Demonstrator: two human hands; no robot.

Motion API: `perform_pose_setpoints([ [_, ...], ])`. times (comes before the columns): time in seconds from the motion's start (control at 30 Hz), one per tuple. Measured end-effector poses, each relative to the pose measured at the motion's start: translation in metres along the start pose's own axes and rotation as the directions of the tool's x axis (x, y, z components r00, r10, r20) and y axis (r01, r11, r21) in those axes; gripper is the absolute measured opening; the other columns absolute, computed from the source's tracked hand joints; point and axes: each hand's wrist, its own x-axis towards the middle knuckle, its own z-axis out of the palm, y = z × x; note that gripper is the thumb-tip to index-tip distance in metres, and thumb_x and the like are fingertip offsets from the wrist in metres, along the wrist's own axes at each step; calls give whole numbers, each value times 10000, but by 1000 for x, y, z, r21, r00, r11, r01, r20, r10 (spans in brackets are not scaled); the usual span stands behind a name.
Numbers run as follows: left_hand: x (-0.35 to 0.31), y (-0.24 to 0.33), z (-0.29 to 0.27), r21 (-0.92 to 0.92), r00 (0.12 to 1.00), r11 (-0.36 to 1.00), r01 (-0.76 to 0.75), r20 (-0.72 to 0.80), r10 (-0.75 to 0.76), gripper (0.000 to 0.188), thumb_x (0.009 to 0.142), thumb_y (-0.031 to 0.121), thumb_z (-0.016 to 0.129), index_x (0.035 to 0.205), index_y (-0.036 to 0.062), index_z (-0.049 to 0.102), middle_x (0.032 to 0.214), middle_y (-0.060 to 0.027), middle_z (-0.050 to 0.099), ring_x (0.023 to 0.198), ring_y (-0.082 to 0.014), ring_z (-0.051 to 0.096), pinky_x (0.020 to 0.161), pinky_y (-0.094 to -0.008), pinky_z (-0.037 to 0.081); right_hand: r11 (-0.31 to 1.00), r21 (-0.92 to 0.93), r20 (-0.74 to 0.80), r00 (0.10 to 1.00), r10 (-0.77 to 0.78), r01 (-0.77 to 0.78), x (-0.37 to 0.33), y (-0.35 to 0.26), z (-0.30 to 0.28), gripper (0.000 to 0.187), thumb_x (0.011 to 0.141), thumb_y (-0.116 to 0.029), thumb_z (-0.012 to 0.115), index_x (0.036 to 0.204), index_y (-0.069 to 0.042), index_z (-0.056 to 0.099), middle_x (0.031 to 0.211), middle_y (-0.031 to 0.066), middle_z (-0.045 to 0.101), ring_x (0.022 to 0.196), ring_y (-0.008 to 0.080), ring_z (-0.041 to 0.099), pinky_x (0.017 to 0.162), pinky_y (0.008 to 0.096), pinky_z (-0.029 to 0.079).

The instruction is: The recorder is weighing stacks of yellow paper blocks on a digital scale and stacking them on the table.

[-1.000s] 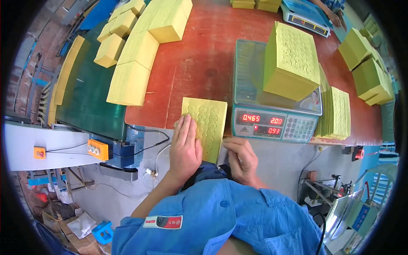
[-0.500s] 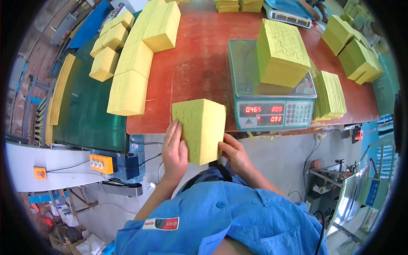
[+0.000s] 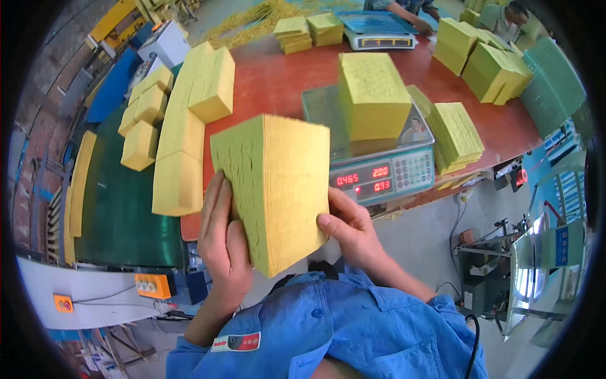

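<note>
Along the left side of the red table [image 3: 271,82] a row of yellow blocks [image 3: 180,170] is ranged. An upright stack [image 3: 375,95] is borne by the scale [image 3: 382,165]. A tilted block of embossed sheets [image 3: 278,196] is held up near the table's front edge. Its embossed face is backed by the left hand [image 3: 224,237], fingers pressed together; its right side is pinched by the right hand [image 3: 350,227], fingers partly hidden. The sheets appear unbound, so some could be shed if either grip is slackened; with a rightward swing, the scale could be knocked.
</note>
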Motion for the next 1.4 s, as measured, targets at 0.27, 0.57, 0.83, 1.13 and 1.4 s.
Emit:
perform_pose_setpoints([
  [0.27, 137, 64, 42, -216, 985, 967, -135, 80, 155, 383, 989, 11, 459, 1345, -69, 574, 1448, -215, 546, 1344, -300, 527, 1123, -371, 387, 945, 260, -114, 978, -175, 200, 53, -93, -78, 484, 1008, -147, 551, 1445, 38, 458, 1349, 119, 603, 1233, 177, 575, 1044, 317, 449],
  [0.57, 188, 104, 122, -289, 965, 921, -261, -82, 248, 328, 963, 36, 557, 1268, -58, 633, 1409, -213, 581, 1357, -326, 517, 1124, -404, 392, 947, 313, 8, 997, -77, 70, 99, -148, -167, 470, 1007, -163, 466, 1427, 48, 463, 1324, 113, 624, 1214, 174, 607, 1016, 323, 476],
  [0.83, 226, 92, 155, -179, 951, 937, -300, -131, 280, 328, 909, 99, 665, 1197, -58, 664, 1359, -229, 609, 1358, -355, 514, 1126, -424, 389, 988, 151, 4, 999, -42, 41, 152, -167, -189, 545, 938, -86, 400, 1455, 87, 418, 1336, 177, 599, 1207, 220, 609, 1027, 343, 469],
  [1.13, 229, 53, 177, -408, 987, 900, -152, -115, 114, 309, 894, 157, 705, 1143, -25, 706, 1288, -223, 652, 1303, -339, 561, 1100, -396, 417, 992, 98, -58, 995, 82, -77, 160, -154, -190, 504, 935, -90, 401, 1388, 107, 500, 1200, 142, 667, 1036, 178, 649, 917, 324, 501],
  [1.4, 226, 42, 184, -369, 972, 900, -232, -114, 204, 323, 883, 174, 712, 1125, -40, 702, 1273, -221, 658, 1299, -342, 565, 1082, -413, 436, 995, 29, -107, 989, 101, -99, 156, -153, -191, 483, 914, -82, 401, 1342, 91, 542, 1193, 134, 672, 1053, 172, 650, 918, 326, 508],
])
